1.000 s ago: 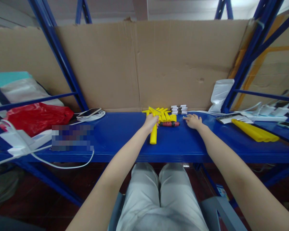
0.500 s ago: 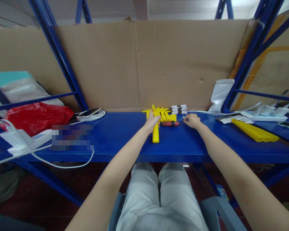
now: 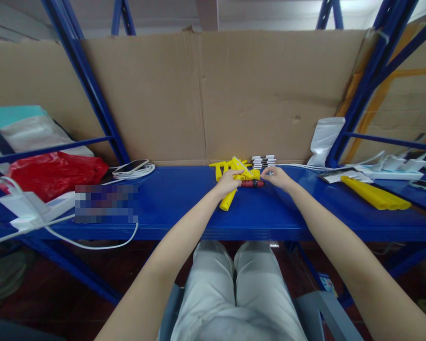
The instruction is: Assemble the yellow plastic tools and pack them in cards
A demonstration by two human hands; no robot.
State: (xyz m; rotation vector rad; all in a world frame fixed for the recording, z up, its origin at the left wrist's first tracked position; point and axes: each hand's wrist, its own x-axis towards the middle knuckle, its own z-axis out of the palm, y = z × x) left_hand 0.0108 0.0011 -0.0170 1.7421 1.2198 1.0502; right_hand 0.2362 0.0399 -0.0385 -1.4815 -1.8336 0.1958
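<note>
My left hand (image 3: 227,182) is closed around a yellow T-shaped plastic handle (image 3: 227,201), whose round grip slants toward the table's front edge while its head points up and away. More yellow T-shaped pieces (image 3: 219,171) lie just behind it, partly covered by the hand. A red and black screwdriver-like tool (image 3: 252,183) rests to the right of this hand. My right hand (image 3: 279,177) hovers low at the tool's right end, thumb and fingers pinched together. Small shiny bits (image 3: 270,173) show at its fingertips, too small to name.
A stack of white and black pieces (image 3: 263,161) stands against the cardboard wall (image 3: 145,99). On the right of the blue table (image 3: 177,199) lie yellow tubes (image 3: 376,193) and a white power strip (image 3: 390,174). A red plastic bag (image 3: 57,173) and cables are at the left.
The yellow handle in my left hand has turned, its grip end swinging left and its head tipping right. My right hand has moved slightly left, toward it.
</note>
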